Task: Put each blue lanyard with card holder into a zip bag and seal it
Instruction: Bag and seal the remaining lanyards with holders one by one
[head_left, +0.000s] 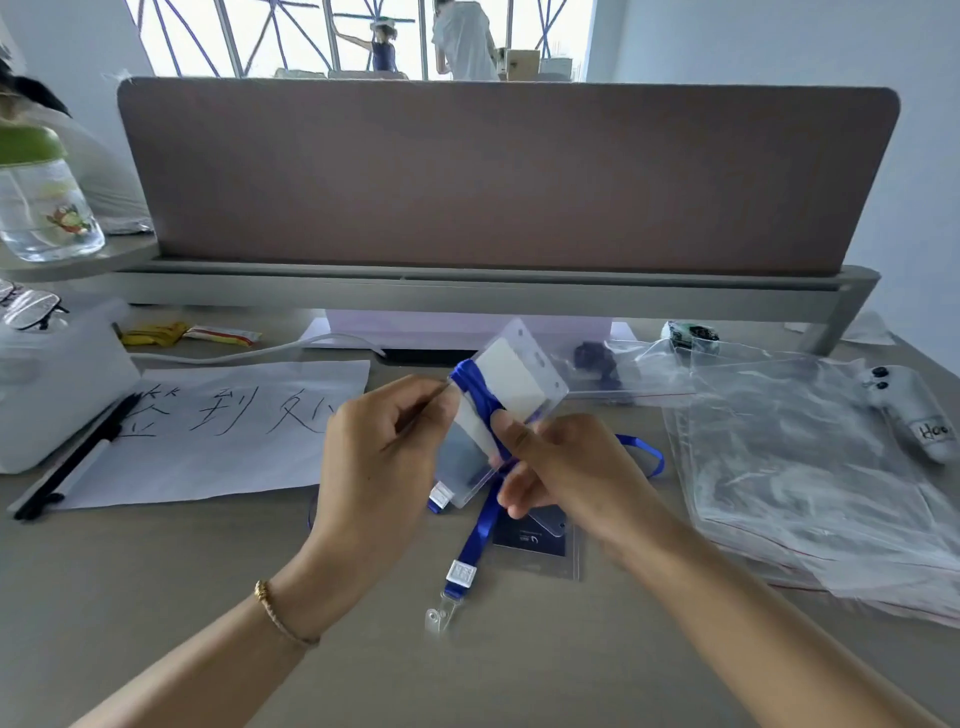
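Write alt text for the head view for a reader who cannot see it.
Both hands hold a clear card holder wound with a blue lanyard above a desk: left hand, right hand. A stack of zip bags lies to the right, a handwritten paper to the left.

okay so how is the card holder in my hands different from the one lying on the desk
The held holder is lifted off the desk and tilted; the desk holder lies flat. The held one has blue lanyard wrapped around it and shows a white insert; the desk one shows a dark card, with its strap loose beside it. The left hand and right hand grip only the first. Both are clear plastic.
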